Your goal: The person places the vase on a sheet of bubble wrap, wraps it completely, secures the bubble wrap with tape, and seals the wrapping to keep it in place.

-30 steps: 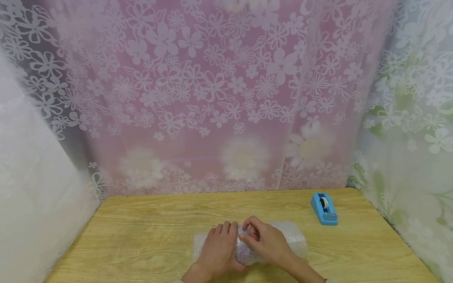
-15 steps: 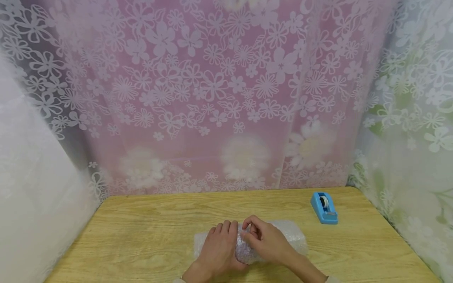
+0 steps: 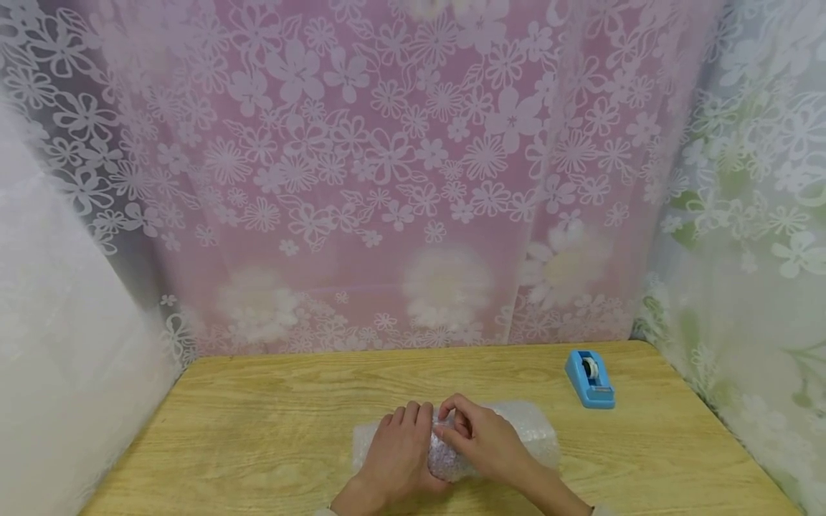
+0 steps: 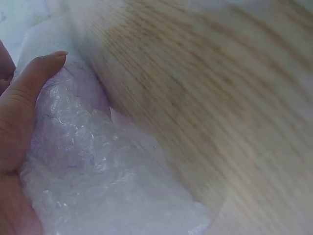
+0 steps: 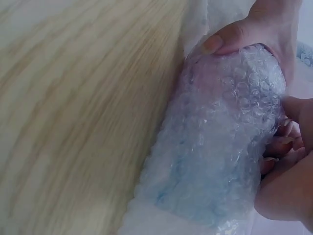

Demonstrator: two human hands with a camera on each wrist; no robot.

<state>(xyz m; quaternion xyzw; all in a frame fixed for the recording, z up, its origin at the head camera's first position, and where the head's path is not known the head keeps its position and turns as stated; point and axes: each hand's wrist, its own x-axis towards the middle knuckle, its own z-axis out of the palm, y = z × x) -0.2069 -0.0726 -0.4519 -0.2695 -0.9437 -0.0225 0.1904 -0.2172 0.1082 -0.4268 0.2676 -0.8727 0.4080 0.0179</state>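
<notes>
A bundle in clear bubble wrap (image 3: 529,428) lies crosswise near the front of the table. Something pinkish-purple shows faintly through the wrap, with a bluish patch in the right wrist view; its kind is hidden. My left hand (image 3: 400,448) grips the bundle's left part from above, its thumb (image 4: 36,76) curled round the near side. Just to the right, my right hand (image 3: 487,437) has curled fingers and pinches at the bubble wrap on top, index finger and thumb close together. Any tape between those fingertips is too small to make out.
A blue tape dispenser (image 3: 590,380) with a roll in it stands at the right rear of the wooden table (image 3: 271,408). Flowered curtains (image 3: 387,179) hang behind the table and along both sides.
The right thumb and index finger shift slightly on the wrap. The left hand, the bundle and the tape dispenser stay in place.
</notes>
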